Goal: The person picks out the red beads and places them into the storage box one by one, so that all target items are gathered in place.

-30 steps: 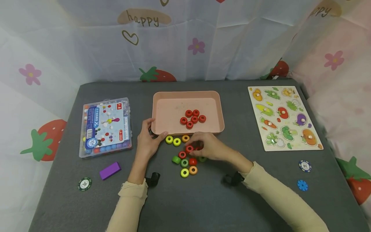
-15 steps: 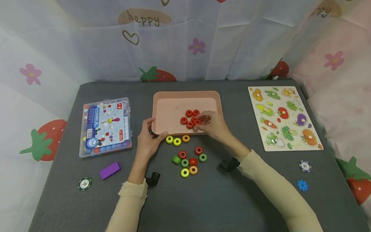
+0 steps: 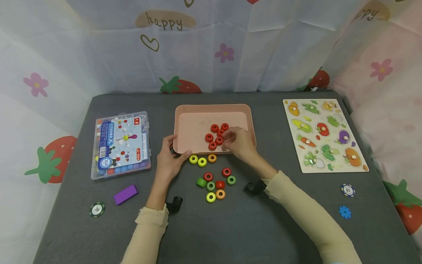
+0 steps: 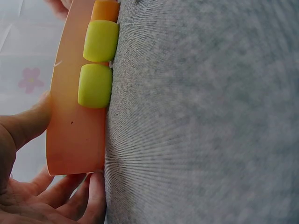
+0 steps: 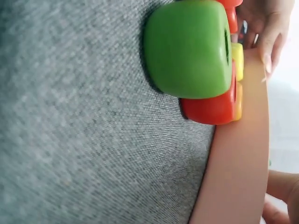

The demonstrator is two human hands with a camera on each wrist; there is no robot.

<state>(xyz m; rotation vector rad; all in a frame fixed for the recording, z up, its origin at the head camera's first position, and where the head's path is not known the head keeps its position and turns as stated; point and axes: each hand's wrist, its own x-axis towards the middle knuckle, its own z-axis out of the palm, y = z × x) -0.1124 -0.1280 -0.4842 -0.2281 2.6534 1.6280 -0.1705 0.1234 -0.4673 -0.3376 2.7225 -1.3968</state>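
My left hand (image 3: 169,163) grips the near left corner of the shallow pink tray (image 3: 191,121). In the left wrist view its thumb (image 4: 35,119) lies on the rim and the fingers bend against the tray's end. My right hand (image 3: 240,145) is inside the tray at the right, thumb and fingertips apart beside several red ring beads (image 3: 209,137). Another bead may be hidden beneath it. The right wrist view shows this hand only partly, behind the tray wall (image 5: 238,163).
Yellow beads (image 3: 193,159) and an orange bead (image 3: 212,158) line the tray's near side. Closer in lie red, green (image 3: 231,180), yellow and orange beads. A clear box (image 3: 123,145) and purple block (image 3: 126,194) are left; a vegetable puzzle board (image 3: 326,135) and chips (image 3: 347,190) are right.
My right hand carried a red bead from the table into the tray, then shifted slightly there. Red beads near its fingertips moved a little. The left hand stayed on the tray corner.
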